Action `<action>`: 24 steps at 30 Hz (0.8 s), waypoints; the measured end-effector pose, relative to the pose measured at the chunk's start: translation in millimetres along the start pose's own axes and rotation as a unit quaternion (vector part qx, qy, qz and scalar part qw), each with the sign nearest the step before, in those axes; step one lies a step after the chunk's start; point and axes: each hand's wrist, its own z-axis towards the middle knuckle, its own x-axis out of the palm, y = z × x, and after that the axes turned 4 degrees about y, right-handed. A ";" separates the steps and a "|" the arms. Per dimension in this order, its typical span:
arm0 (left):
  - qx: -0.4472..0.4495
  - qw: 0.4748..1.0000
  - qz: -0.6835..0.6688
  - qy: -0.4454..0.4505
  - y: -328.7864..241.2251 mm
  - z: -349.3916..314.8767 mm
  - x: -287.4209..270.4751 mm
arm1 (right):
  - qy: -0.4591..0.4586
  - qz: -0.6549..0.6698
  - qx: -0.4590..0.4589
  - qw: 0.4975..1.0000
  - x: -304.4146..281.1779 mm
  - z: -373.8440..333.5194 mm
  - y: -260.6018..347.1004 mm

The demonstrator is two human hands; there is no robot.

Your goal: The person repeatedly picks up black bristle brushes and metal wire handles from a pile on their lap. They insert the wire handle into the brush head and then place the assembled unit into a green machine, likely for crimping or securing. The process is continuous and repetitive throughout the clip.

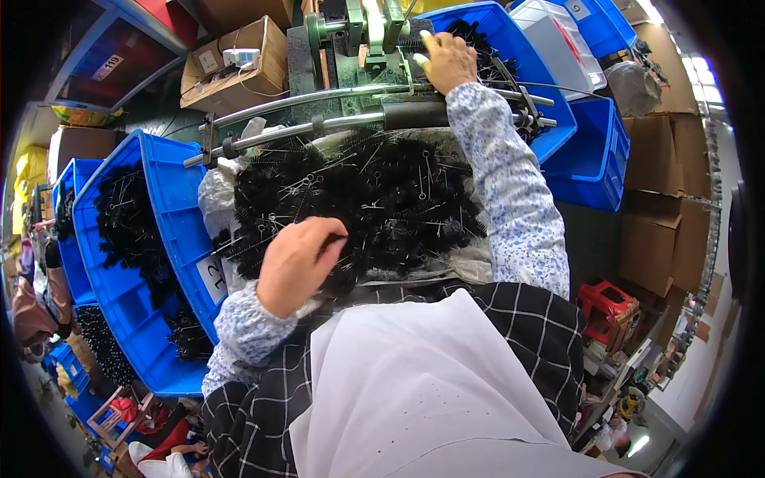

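A large pile of small black bristle brushes (374, 199) with twisted-wire stems and ring ends lies in front of me. My left hand (296, 259) hovers at the pile's near left side, fingers curled and thumb close to the index finger. Whatever is between those fingertips is hidden. My right hand (450, 62) reaches forward to the right side of a green machine (373, 48). Its thumb and index finger, with pale yellowish tips, close around the end of a black wire brush (411, 45) beside the machine head.
Two metal rails (319, 125) cross between the pile and the machine. A blue bin (143, 319) with more brushes stands at left. Another blue bin (550, 95) is behind my right hand. An open cardboard box (239, 68) sits at far left, a red stool (606, 311) at right.
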 end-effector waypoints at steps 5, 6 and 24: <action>-0.003 0.982 -0.140 -0.129 -4.4 0.1 -22.1 | -0.018 0.045 0.091 0.995 6.6 -18.7 -15.7; 0.005 0.979 -0.153 -0.135 -4.5 0.7 -20.8 | -0.020 0.052 0.088 0.995 8.6 -17.4 -14.4; 0.035 0.976 -0.104 -0.188 -2.0 0.0 -21.4 | -0.094 0.040 0.038 0.994 8.6 -9.8 7.1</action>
